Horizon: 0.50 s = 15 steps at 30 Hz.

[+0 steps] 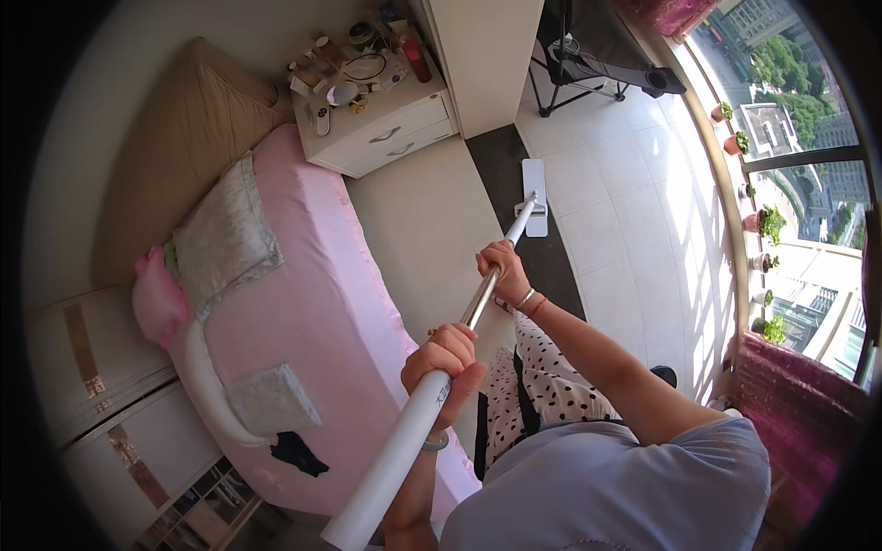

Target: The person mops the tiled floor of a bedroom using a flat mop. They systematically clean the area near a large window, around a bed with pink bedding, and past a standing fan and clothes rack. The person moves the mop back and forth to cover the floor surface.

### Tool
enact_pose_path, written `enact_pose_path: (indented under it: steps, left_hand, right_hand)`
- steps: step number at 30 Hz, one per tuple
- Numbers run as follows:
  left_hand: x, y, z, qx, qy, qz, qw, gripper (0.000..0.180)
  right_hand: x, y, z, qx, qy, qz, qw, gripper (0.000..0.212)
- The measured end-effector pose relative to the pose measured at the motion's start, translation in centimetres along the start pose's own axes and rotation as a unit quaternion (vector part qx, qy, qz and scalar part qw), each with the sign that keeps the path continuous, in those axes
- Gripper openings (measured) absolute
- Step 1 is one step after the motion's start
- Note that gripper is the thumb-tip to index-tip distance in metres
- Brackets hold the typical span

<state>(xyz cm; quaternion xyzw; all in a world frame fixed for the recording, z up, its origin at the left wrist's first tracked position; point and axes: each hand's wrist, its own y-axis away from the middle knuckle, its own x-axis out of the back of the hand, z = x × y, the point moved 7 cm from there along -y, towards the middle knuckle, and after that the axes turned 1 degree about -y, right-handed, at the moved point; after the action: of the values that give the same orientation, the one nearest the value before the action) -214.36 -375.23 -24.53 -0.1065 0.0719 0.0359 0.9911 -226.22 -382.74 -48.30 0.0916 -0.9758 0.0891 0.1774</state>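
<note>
Both my hands hold a flat mop by its long pole. My left hand (444, 369) is wrapped round the white upper grip (386, 466), near the middle of the view. Farther down, my right hand (505, 267) grips the shiny metal part of the pole. The mop's white rectangular head (533, 197) lies flat on the dark floor strip (501, 170), its edge near the pale tiles to the right. Whatever pad sits under the head is hidden.
A bed (322, 303) with pink bedding lies left. A white nightstand (386, 133) crowded with bottles stands beyond it. A folding chair (597, 60) stands on the tiles (625, 202) at the far right. Potted plants (767, 222) line the window; a pink curtain (799, 395) hangs nearby.
</note>
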Motion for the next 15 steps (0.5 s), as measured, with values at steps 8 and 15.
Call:
enact_pose_path:
  steps: [8, 15]
  left_hand:
    - [2.7, -4.3, -0.9, -0.042, -0.053, 0.015, 0.998, 0.032]
    - [7.4, -0.2, 2.7, -0.024, -0.113, 0.093, 0.989, 0.028]
  right_hand:
    - [-3.6, -6.0, 1.0, 0.017, -0.003, -0.067, 0.998, 0.02]
    - [-11.2, -4.2, -3.5, 0.072, -0.044, -0.15, 0.985, 0.024]
